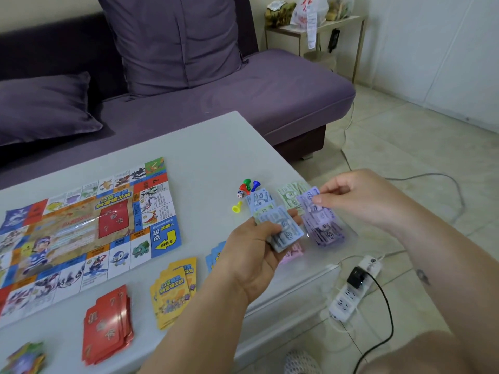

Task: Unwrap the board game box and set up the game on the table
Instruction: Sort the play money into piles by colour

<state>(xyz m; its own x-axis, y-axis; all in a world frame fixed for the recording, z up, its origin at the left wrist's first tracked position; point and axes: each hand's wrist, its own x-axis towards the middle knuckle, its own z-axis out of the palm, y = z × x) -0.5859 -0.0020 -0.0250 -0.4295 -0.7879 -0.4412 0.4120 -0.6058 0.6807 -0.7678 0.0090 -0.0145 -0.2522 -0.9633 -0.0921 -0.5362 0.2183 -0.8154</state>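
The colourful game board [81, 230] lies unfolded on the white table [205, 147], at the left. My left hand [251, 255] grips a stack of blue paper money [280, 230]. My right hand [361, 195] pinches one purple note [310, 201] above a purple pile [324, 228] near the table's right edge. Green notes [290, 194] and a blue pile [259, 199] lie just beyond. Coloured pawns [248, 186], a die [240, 193] and a yellow pawn [237, 207] sit beside them. Red cards [108, 325], yellow cards [172, 290] and blue cards [214, 255] lie along the front.
A purple sofa [243, 90] with cushions stands behind the table. A power strip [353, 290] with a black plug and cables lies on the tiled floor to the right. A small side table [316, 31] with bags stands in the far corner. More cards [24, 357] sit at the front left.
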